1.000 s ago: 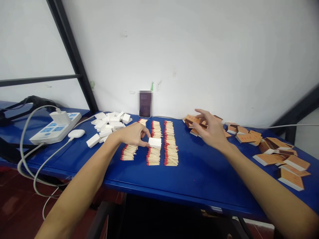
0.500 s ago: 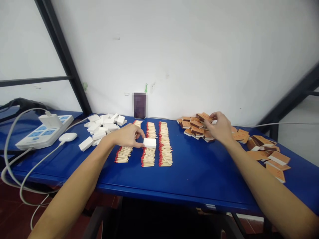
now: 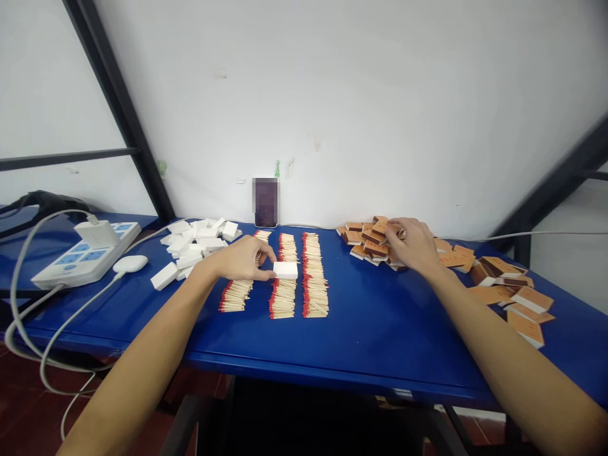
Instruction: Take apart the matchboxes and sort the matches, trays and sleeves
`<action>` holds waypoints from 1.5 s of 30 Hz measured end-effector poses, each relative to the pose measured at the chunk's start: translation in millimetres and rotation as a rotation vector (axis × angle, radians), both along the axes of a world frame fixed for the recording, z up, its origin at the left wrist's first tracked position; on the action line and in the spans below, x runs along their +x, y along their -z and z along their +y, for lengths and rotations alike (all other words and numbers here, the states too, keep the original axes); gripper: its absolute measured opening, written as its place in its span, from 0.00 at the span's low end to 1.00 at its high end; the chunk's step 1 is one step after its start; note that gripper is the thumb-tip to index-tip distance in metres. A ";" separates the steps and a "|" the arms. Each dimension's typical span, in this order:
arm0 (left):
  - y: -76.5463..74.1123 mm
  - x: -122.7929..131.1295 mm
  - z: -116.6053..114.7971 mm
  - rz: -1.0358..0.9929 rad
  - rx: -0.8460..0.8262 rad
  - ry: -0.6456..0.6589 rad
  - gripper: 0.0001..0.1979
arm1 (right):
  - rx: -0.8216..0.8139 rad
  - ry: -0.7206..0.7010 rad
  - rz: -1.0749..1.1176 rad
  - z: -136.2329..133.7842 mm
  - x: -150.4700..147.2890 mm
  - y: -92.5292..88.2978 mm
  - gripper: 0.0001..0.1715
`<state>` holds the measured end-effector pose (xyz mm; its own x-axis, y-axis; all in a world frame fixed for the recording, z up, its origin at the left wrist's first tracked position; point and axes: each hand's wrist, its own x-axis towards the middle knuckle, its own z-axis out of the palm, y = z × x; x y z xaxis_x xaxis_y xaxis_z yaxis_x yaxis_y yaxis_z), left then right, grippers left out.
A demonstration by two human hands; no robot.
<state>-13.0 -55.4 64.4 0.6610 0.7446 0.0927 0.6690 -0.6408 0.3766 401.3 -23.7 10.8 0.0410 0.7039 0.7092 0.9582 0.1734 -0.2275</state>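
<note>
My left hand (image 3: 243, 258) pinches a small white inner matchbox tray (image 3: 285, 271) between thumb and fingers, above the middle row of matches (image 3: 283, 301). Red-headed matches lie in two more rows, one at the left (image 3: 236, 295) and partly hidden by the hand, the other at the right (image 3: 315, 278). At the pile of orange-brown matchbox sleeves (image 3: 352, 238), my right hand (image 3: 412, 240) has its fingers closed on a matchbox sleeve (image 3: 381, 229), which the fingers partly cover.
White trays (image 3: 190, 248) are heaped at the left. Beyond them are a power strip (image 3: 71, 269), a white puck-shaped device (image 3: 130, 263) and loose cables. A phone (image 3: 266, 202) leans on the wall. More sleeves (image 3: 525, 320) lie scattered at the right of the blue table (image 3: 380, 342).
My right hand has shifted slightly left over the sleeve pile, its fingers now covering more of the top sleeve. My left hand and the white tray stay where they were.
</note>
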 end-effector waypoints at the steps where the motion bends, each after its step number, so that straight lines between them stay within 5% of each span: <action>1: 0.0 -0.1 0.0 -0.003 0.011 0.000 0.16 | 0.027 -0.011 0.018 -3.9 -1.9 -5.2 0.20; 7: -4.3 -6.9 3.1 -0.040 0.110 -0.084 0.15 | -0.111 -0.001 0.008 -60.5 1.2 -26.9 0.18; 12: -10.0 -37.0 21.5 0.051 0.323 -0.536 0.21 | -0.180 0.270 -0.329 -96.9 68.6 18.3 0.23; 16: -5.5 -64.3 35.6 0.090 0.310 -0.916 0.26 | -0.303 0.156 -0.290 -100.3 108.7 56.2 0.23; 22: 5.6 -77.1 41.8 0.128 0.209 -0.976 0.25 | -0.316 -0.015 -0.218 -101.2 94.3 44.9 0.18; 25: 5.3 -76.1 41.6 0.112 0.224 -1.055 0.25 | -0.171 0.143 -0.305 -96.6 96.9 35.5 0.24; 28: 4.1 -74.9 39.9 0.111 0.228 -1.112 0.27 | -0.312 0.222 -0.251 -89.0 110.5 37.1 0.28; 31: 4.3 -73.9 38.0 0.098 0.243 -1.122 0.28 | -0.455 0.105 -0.191 -84.6 118.9 42.4 0.25; 35: 4.6 -69.0 37.4 -0.013 0.348 -1.106 0.21 | -0.443 0.063 -0.145 -84.8 112.2 41.2 0.24; 40: 2.1 -50.1 36.4 -0.468 0.521 -0.776 0.17 | -0.488 0.104 -0.125 -83.2 99.7 28.1 0.17; 45: -0.8 -34.2 37.5 -0.895 0.397 -0.506 0.15 | -0.540 0.078 -0.116 -77.5 99.6 19.0 0.15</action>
